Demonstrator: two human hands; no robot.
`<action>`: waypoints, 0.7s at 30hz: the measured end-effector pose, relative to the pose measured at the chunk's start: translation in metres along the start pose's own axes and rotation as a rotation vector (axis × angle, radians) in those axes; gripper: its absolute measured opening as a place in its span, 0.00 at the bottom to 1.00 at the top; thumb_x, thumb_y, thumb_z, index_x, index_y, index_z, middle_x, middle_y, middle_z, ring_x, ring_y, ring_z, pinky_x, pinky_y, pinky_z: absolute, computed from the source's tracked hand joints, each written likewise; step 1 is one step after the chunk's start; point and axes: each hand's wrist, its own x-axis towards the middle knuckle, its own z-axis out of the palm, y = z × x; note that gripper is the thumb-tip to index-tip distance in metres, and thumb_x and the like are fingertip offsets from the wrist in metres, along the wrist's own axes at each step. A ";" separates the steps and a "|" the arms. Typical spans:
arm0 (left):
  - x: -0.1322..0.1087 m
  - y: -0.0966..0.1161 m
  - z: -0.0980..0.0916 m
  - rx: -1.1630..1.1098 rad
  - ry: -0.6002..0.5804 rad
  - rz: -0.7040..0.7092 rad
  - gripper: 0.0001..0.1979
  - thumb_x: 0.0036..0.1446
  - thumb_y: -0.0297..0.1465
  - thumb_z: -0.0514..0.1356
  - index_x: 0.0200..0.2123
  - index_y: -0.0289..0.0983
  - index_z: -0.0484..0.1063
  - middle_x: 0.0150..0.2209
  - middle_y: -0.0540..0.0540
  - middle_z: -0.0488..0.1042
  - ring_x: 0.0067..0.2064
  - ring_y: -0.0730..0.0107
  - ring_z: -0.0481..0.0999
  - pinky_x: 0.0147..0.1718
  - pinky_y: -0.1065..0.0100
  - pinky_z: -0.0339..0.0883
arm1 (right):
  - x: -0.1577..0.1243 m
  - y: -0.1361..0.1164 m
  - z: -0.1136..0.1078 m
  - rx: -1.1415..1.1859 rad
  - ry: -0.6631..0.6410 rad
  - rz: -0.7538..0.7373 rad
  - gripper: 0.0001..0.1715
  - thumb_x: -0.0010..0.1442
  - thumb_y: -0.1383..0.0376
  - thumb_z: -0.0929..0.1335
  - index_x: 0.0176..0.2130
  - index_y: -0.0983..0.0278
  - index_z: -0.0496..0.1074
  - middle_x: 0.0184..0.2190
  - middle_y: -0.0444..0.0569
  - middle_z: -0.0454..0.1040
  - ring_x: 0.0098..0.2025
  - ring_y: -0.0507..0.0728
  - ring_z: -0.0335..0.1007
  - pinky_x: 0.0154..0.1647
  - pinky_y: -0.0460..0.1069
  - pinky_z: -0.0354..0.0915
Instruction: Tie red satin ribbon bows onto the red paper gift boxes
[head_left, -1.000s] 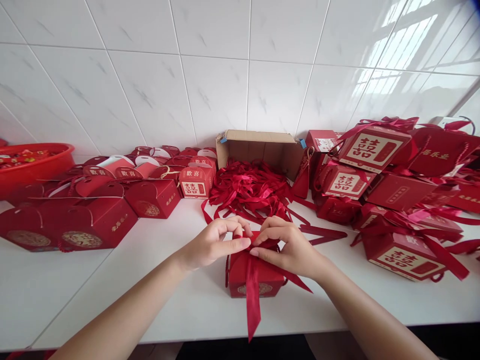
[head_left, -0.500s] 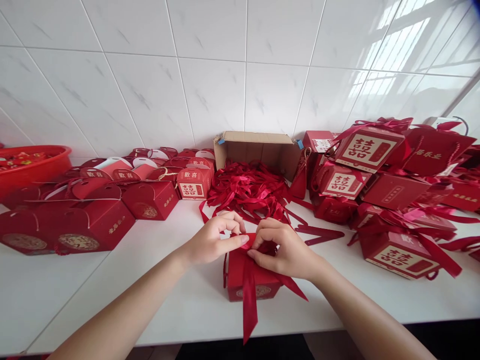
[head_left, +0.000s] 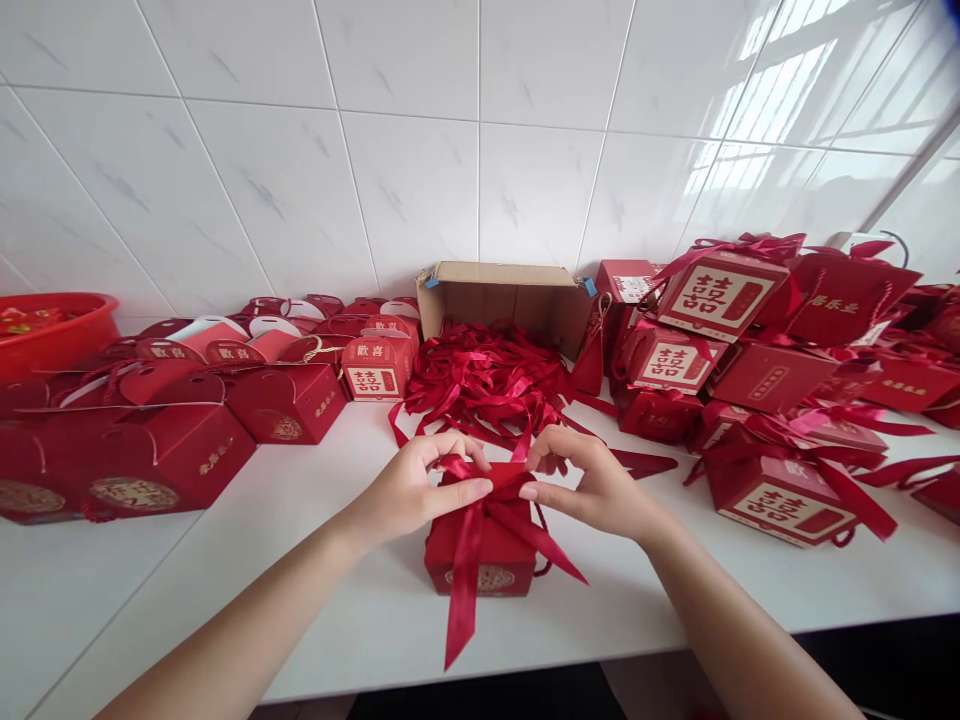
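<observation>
Head view shows the left hand point(head_left: 409, 490) and the right hand point(head_left: 592, 485) close together over a small red gift box point(head_left: 495, 572), which stands on the white counter point(head_left: 337, 600) near its front edge. Each hand pinches a part of the red ribbon point(head_left: 461, 590) on top of the box between thumb and fingers, and two ribbon tails hang down over the box front. Behind the box lies a pile of loose ribbons point(head_left: 487, 380) before an open cardboard box point(head_left: 510, 295), with plain red boxes point(head_left: 187, 440) at the left and ribbon-tied boxes point(head_left: 772, 490) at the right.
</observation>
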 end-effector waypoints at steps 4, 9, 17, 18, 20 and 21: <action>-0.002 -0.003 0.002 0.023 0.007 0.021 0.10 0.51 0.38 0.66 0.32 0.40 0.71 0.41 0.45 0.77 0.55 0.56 0.70 0.55 0.58 0.60 | -0.002 0.002 0.001 0.018 -0.088 0.028 0.16 0.57 0.55 0.71 0.30 0.63 0.66 0.29 0.44 0.69 0.30 0.51 0.61 0.31 0.47 0.59; -0.002 -0.005 0.003 0.031 0.005 0.045 0.11 0.52 0.38 0.65 0.31 0.39 0.69 0.41 0.45 0.77 0.56 0.57 0.70 0.55 0.58 0.60 | -0.002 0.002 0.006 0.012 -0.089 0.058 0.14 0.61 0.57 0.68 0.30 0.63 0.66 0.27 0.44 0.69 0.29 0.51 0.62 0.29 0.46 0.58; -0.002 -0.003 0.004 0.006 0.003 0.034 0.09 0.52 0.38 0.65 0.30 0.39 0.71 0.40 0.44 0.78 0.55 0.55 0.71 0.50 0.60 0.64 | -0.003 0.003 0.005 0.007 -0.100 0.008 0.16 0.59 0.57 0.69 0.28 0.63 0.64 0.27 0.43 0.67 0.29 0.50 0.61 0.29 0.46 0.58; -0.002 -0.003 0.005 0.011 0.010 0.031 0.09 0.52 0.38 0.65 0.30 0.39 0.71 0.41 0.44 0.78 0.55 0.55 0.71 0.50 0.60 0.64 | -0.003 0.003 0.006 0.010 -0.095 -0.008 0.15 0.61 0.58 0.68 0.28 0.63 0.64 0.26 0.43 0.66 0.29 0.50 0.60 0.29 0.46 0.57; -0.003 -0.004 0.008 0.017 0.034 0.019 0.10 0.52 0.39 0.65 0.30 0.39 0.71 0.41 0.44 0.78 0.54 0.55 0.71 0.49 0.60 0.64 | -0.003 0.003 0.007 0.022 -0.082 -0.034 0.15 0.63 0.59 0.66 0.27 0.63 0.64 0.27 0.44 0.65 0.30 0.51 0.59 0.31 0.46 0.57; -0.004 -0.004 0.009 0.015 0.048 0.015 0.11 0.52 0.39 0.65 0.30 0.39 0.71 0.40 0.44 0.78 0.54 0.55 0.71 0.48 0.60 0.65 | -0.003 0.003 0.007 0.031 -0.074 -0.039 0.15 0.63 0.60 0.66 0.27 0.63 0.64 0.27 0.44 0.64 0.30 0.51 0.59 0.32 0.47 0.57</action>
